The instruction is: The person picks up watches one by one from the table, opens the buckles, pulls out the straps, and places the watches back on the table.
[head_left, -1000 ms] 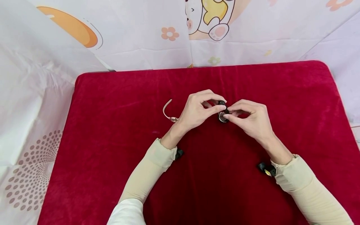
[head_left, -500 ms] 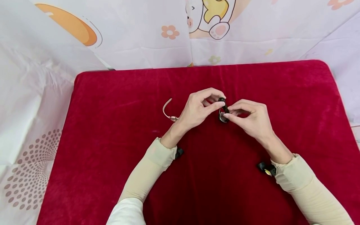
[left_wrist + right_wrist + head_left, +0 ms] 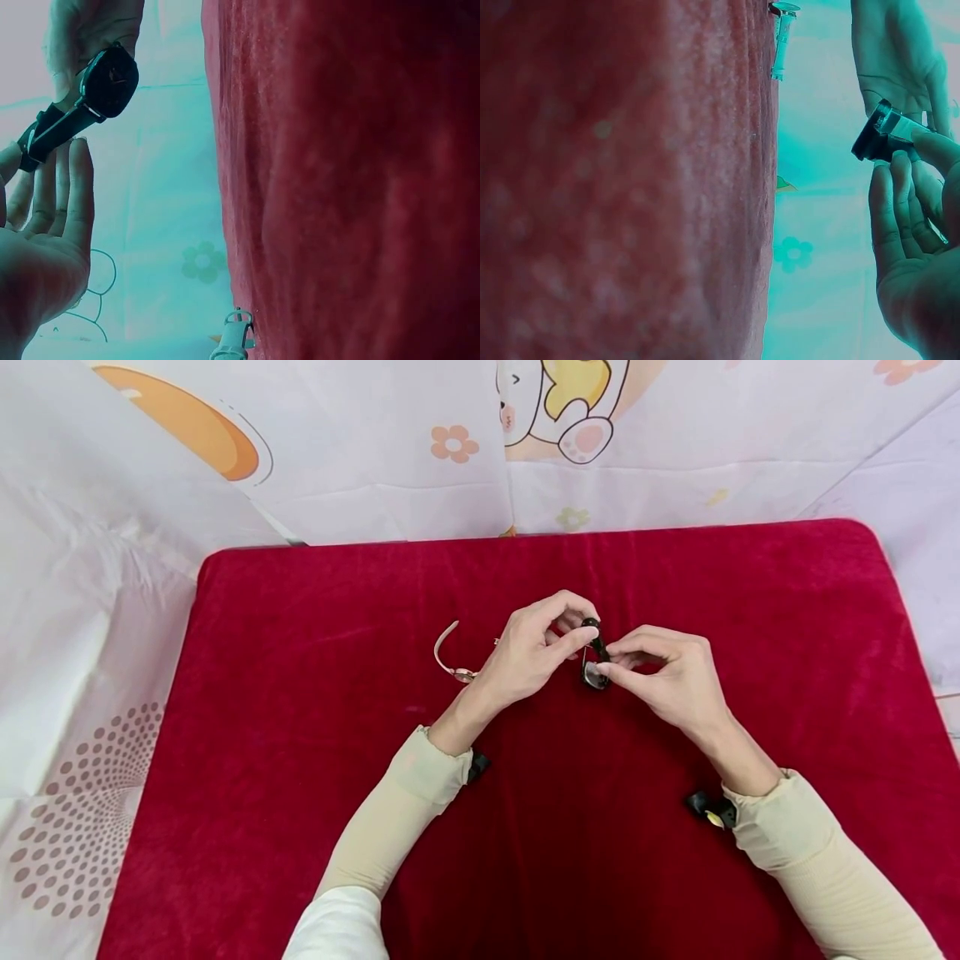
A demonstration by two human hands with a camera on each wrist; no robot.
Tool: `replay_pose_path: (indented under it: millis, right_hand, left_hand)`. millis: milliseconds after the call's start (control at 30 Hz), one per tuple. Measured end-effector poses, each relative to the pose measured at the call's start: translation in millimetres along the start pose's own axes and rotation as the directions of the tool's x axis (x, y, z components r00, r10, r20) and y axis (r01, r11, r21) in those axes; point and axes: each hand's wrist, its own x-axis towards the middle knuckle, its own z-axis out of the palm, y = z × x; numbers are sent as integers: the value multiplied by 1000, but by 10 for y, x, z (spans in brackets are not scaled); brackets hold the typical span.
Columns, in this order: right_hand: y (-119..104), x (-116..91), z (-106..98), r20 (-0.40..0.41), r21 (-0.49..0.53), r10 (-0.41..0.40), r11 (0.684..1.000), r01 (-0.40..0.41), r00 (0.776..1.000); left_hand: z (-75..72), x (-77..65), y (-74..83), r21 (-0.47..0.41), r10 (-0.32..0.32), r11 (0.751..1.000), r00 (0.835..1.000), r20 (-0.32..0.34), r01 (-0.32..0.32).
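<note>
A black wristwatch (image 3: pixel 595 676) with a dark strap is held up between both hands near the middle of the table. My left hand (image 3: pixel 522 647) pinches the buckled strap (image 3: pixel 56 135) between thumb and fingertips. On the other side, my right hand (image 3: pixel 671 675) grips the watch by thumb and fingers at its case. The dark dial (image 3: pixel 112 79) shows in the left wrist view, tilted. In the right wrist view the watch (image 3: pixel 877 131) appears edge-on.
A second wristwatch (image 3: pixel 463 676) with a pale strap lies on the red cloth (image 3: pixel 337 610), partly hidden behind the left hand. Black wrist devices sit at both cuffs. A printed curtain (image 3: pixel 375 452) stands beyond the table's far edge.
My left hand has moved slightly up with the strap end. More of the black watch shows between the hands. The right hand stays nearly still.
</note>
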Motion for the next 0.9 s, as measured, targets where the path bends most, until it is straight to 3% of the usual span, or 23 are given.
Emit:
replay_pose_path:
  millis: [200,900]
  right_hand:
    - [-4,2,1,2,7,4,1000,-4,1000]
    - [12,-3,13,47,3,35,999,-35,998]
  left_hand:
    - [37,-7,7,-68,-2,998,1000,5,3]
    - [-7,4,-5,-121,54,990,992,-110,-68]
